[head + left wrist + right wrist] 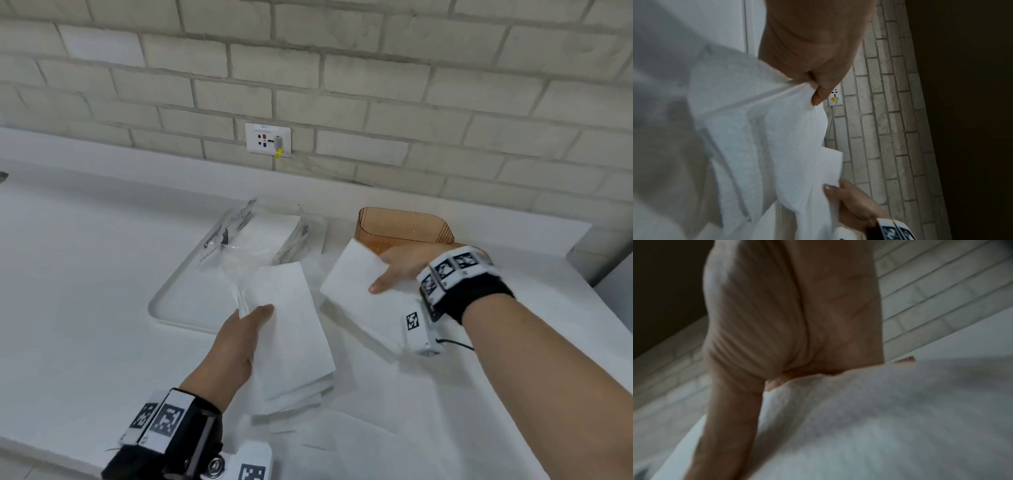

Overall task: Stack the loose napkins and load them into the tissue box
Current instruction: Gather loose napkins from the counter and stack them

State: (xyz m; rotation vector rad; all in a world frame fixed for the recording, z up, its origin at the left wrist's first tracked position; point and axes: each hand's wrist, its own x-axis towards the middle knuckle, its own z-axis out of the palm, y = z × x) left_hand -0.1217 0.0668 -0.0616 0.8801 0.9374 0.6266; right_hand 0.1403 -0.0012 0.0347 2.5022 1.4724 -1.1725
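Stacking is in hand: near the counter's (85, 308) front edge, the left hand (236, 346) pinches a fanned napkin stack (291, 329), loose sheets (342, 442) lying below it. Further back, the right hand (400, 267) grips a thicker wad (349, 277). Next, I'd say, merge and square both. By the wall, the amber tissue box (406, 228) looks empty; the tray (164, 308) holds an opened wrapper (253, 236).

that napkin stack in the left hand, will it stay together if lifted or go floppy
Probably floppy: the napkin stack is thin paper whose lower edges already fan out unevenly. The left hand grips only one side, so loose sheets could slide. It likely weighs little, so supporting it underneath should help.
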